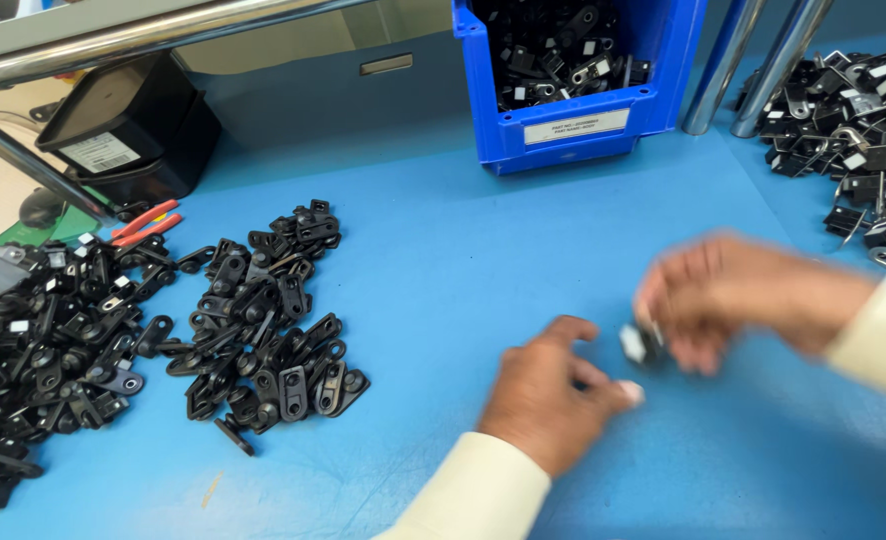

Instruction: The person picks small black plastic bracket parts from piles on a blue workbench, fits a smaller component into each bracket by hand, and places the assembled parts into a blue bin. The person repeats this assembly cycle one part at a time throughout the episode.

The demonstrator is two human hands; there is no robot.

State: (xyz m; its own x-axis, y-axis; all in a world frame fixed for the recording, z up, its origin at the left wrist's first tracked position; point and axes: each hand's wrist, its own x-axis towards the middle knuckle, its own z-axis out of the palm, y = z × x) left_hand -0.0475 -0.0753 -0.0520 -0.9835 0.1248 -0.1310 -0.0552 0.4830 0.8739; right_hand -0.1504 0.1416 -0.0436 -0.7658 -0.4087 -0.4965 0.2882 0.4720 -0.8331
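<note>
- Head view: the right hand (738,295) is blurred and hangs just above the blue tabletop (463,270), right of the middle. Its fingers are closed together on a small black part with a white patch (641,343), which sits at the fingertips.
- The left hand (548,395) is just beside it, lower and nearer to the camera, with a cream sleeve (478,495) at the wrist. The fingers are bent and partly apart, and the tips point toward the small part. I cannot tell if they touch it, and I cannot tell if this hand holds anything.
- Both hands are over a bare area of the tabletop, well apart from the heaps.
- At the left of the middle lies a loose pile of flat black parts (263,330) with round holes at their ends.
- A bigger heap of black parts (43,350), some with white patches, lies at the left edge.
- A pair of red-handled pliers (145,223) lies just above this heap, near a black box (128,125).
- A blue bin (583,80) stands at the top middle and holds similar black parts.
- Another pile of black and white parts (863,130) is at the top right, beside two metal poles (763,60).
</note>
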